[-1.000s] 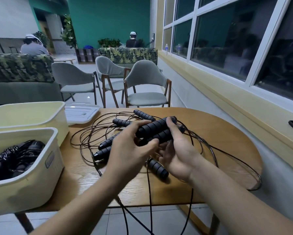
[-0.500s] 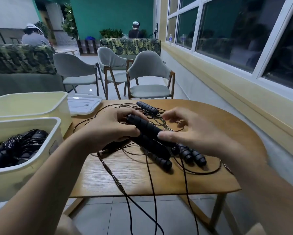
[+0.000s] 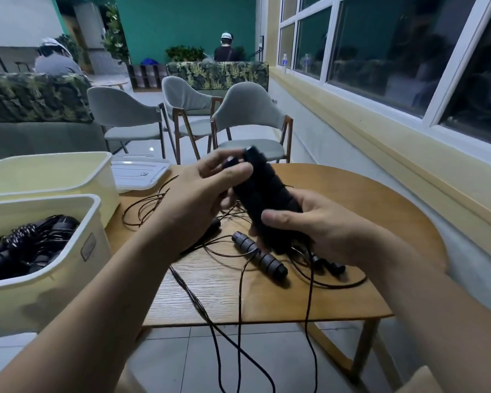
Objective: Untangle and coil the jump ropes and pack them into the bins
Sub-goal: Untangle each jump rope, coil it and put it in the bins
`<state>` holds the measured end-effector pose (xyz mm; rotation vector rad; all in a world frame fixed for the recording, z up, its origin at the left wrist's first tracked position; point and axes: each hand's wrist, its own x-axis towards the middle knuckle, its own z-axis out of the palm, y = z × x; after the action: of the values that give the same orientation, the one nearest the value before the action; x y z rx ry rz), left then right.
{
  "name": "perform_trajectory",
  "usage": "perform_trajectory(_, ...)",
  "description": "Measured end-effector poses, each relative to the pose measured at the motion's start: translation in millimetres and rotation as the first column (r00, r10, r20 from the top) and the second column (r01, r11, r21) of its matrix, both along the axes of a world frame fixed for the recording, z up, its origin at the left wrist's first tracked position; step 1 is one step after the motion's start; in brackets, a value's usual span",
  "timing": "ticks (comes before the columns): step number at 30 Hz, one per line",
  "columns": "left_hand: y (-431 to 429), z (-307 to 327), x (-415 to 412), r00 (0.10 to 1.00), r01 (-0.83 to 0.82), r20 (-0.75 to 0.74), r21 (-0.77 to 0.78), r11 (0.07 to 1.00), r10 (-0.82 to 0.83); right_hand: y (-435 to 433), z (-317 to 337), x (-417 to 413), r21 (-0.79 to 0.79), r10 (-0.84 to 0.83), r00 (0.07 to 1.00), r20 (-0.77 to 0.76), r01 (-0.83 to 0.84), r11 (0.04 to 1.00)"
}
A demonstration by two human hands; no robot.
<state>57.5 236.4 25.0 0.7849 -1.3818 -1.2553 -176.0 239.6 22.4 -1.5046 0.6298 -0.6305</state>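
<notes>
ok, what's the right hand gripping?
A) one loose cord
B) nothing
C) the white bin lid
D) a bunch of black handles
D: the right hand has its fingers and thumb curled round a bunch of black handles, held up above the table.

Both bare forearms reach in from the lower corners and meet in the middle, wrists held level. The left hand shows its back, with its fingers curled onto the upper end of a bundle of black handles. The right hand cups the bundle's lower part from the right, thumb laid across its front.
</notes>
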Motion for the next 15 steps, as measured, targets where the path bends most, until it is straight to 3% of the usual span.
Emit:
perform_trajectory(2,0,-5,-14,1.0,0.0,0.012,-0.012,1.0,0.0,0,1,5,0.103,-0.096,0.978,0.187,0.078,0.992)
perform_trajectory(4,3,-13,-29,0.99,0.021,0.135,0.051,0.998,-0.027,0,4,10,0.233,-0.198,0.902,0.385,0.113,0.966)
perform_trajectory(8,19,-34,-50,0.935,0.176,0.28,0.165,0.97,-0.217,-1,11,15,0.358,-0.362,0.737,0.572,0.172,0.918)
perform_trajectory(11,30,-35,-60,0.924,0.235,0.265,0.174,0.956,-0.276,-6,11,11,0.345,-0.462,0.675,0.575,0.312,0.885)
perform_trajectory(15,31,-31,-63,0.955,0.132,0.254,0.099,0.986,-0.153,-9,5,9,0.344,-0.572,0.629,0.526,0.458,0.82)
